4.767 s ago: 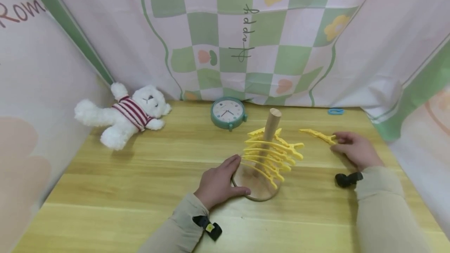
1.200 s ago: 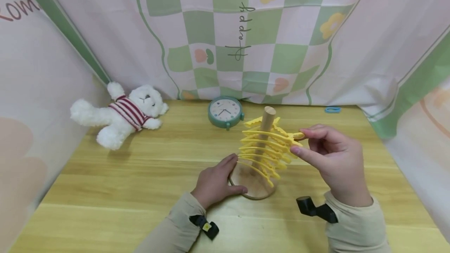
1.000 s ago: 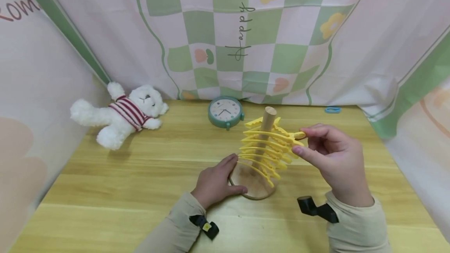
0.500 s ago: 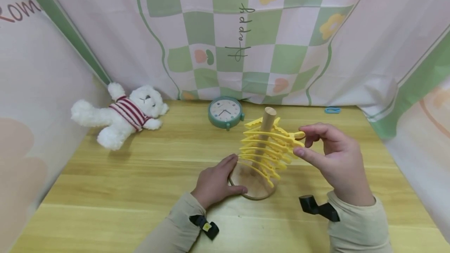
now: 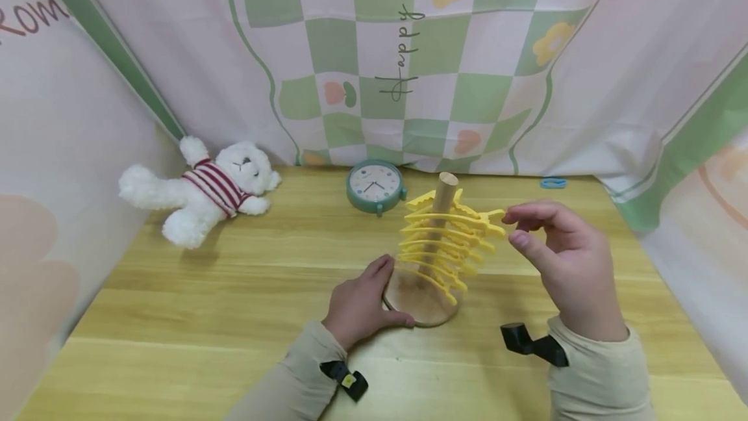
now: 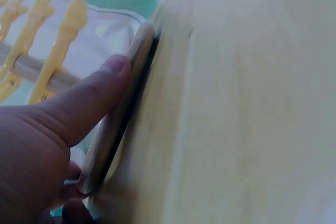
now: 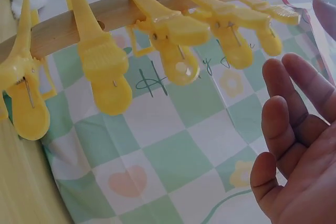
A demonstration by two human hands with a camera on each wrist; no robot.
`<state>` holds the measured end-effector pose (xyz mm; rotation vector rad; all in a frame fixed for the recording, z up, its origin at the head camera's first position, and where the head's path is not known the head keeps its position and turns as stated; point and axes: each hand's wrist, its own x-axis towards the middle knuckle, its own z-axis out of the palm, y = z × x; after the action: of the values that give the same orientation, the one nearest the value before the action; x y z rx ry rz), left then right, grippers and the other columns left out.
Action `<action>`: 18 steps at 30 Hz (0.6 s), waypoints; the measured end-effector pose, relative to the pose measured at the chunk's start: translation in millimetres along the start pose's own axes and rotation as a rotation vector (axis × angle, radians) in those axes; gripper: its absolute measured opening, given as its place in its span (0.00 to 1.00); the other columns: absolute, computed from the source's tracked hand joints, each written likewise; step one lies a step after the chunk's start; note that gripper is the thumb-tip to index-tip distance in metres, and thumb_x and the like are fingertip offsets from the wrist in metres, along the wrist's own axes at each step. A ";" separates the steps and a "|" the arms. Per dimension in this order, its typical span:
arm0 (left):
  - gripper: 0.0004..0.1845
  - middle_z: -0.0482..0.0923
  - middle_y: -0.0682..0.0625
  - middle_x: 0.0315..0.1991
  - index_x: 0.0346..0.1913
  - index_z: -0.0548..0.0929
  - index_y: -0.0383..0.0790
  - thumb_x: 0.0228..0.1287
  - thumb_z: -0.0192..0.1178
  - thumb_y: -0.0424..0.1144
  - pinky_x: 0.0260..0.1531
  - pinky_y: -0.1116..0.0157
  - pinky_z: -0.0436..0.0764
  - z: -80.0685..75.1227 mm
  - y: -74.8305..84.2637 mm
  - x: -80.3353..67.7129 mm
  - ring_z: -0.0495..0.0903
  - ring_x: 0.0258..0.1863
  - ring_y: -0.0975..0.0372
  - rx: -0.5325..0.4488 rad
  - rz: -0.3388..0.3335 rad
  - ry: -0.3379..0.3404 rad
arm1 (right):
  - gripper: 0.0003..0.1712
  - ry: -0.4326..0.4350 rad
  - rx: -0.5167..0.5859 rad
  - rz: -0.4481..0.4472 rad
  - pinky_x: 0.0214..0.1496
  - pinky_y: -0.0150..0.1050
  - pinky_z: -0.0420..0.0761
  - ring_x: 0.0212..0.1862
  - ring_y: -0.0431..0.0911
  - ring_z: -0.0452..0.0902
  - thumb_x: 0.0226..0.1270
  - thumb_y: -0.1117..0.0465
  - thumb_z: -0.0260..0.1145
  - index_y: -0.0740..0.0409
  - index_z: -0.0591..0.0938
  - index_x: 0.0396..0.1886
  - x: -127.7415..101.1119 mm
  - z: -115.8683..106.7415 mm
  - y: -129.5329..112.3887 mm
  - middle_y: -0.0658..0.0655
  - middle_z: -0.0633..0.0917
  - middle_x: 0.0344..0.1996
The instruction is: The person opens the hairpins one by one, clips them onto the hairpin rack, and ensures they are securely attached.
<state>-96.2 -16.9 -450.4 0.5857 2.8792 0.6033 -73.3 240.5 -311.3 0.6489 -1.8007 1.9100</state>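
Note:
A wooden stand has an upright dowel (image 5: 446, 192) on a round base (image 5: 426, 309). Several long yellow clothes pegs (image 5: 442, 218) are clipped one above another along the dowel, their spring ends pointing right. My left hand (image 5: 361, 307) grips the near-left rim of the base; in the left wrist view the thumb lies on top and some fingers show at the far edge. Just right of the top pegs is my right hand (image 5: 569, 258), thumb and fingers apart, holding nothing. The right wrist view has that hand (image 7: 302, 145) clear of the peg handles (image 7: 181, 66).
A teal alarm clock (image 5: 375, 187) lies behind the stand. At the back left lies a white teddy bear (image 5: 216, 188) in a striped shirt. A small blue plastic piece (image 5: 553, 183) lies at the back right, before the patterned curtain (image 5: 432, 102).
A yellow peg lying on the right of the table was picked up and clipped on the dowel. My right hand has let go and drawn back slightly right. The stand has shifted a little.

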 end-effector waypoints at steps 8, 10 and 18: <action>0.60 0.56 0.55 0.70 0.71 0.58 0.48 0.34 0.53 0.80 0.30 0.62 0.75 2.8 -1.8 3.1 0.78 0.47 0.56 -0.003 -0.054 0.080 | 0.13 0.049 0.047 0.028 0.44 0.33 0.73 0.40 0.50 0.74 0.53 0.85 0.58 0.85 0.74 0.41 0.2 -2.6 -1.8 0.64 0.81 0.40; 0.60 0.57 0.55 0.70 0.71 0.58 0.47 0.35 0.54 0.79 0.33 0.60 0.76 2.8 -3.2 4.1 0.78 0.49 0.55 -0.013 -0.064 0.092 | 0.13 0.049 0.053 0.025 0.44 0.33 0.73 0.40 0.50 0.73 0.53 0.86 0.58 0.85 0.74 0.41 0.4 -3.0 -1.4 0.65 0.81 0.40; 0.57 0.57 0.54 0.70 0.70 0.60 0.48 0.37 0.58 0.76 0.43 0.55 0.75 0.6 -8.3 12.4 0.73 0.57 0.55 -0.034 -0.082 0.127 | 0.13 0.044 0.031 0.017 0.43 0.33 0.72 0.39 0.50 0.73 0.51 0.86 0.59 0.85 0.75 0.39 1.9 -3.4 2.5 0.64 0.81 0.38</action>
<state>-110.2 -18.8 -455.1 0.4373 2.9865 0.7003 -76.5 243.7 -312.3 0.5992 -1.7576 1.9520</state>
